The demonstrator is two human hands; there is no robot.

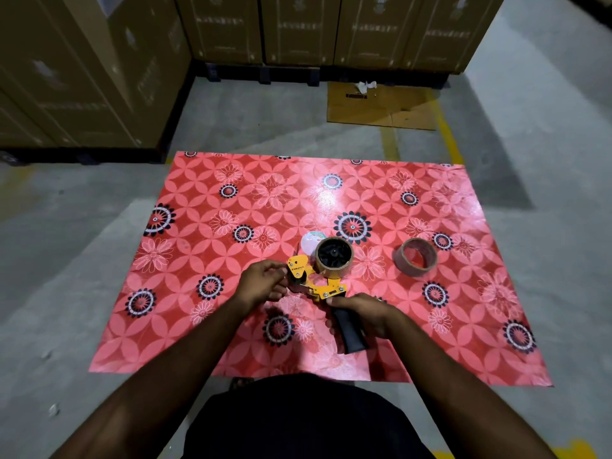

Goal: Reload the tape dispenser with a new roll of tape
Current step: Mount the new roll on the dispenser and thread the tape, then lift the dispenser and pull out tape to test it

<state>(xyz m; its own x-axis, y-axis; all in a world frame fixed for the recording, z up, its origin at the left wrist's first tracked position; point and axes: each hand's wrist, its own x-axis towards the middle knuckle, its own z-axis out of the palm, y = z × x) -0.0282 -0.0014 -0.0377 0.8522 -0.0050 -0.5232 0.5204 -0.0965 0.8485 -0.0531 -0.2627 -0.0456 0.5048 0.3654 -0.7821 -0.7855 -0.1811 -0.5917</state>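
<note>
A yellow tape dispenser (316,286) with a black handle is held over the red flowered mat (231,326). A brown tape roll (333,256) sits on its black hub. My right hand (362,314) grips the black handle. My left hand (263,283) pinches the front end of the dispenser, near the yellow flap; whether tape is between the fingers is hidden. A second, nearly bare brown cardboard roll (415,256) lies on the mat to the right, apart from both hands.
A small whitish round object (308,241) lies on the mat just behind the dispenser. The mat lies on a grey concrete floor. Stacked cardboard boxes (298,28) on pallets stand behind and to the left. A flat cardboard sheet (381,106) lies on the floor beyond.
</note>
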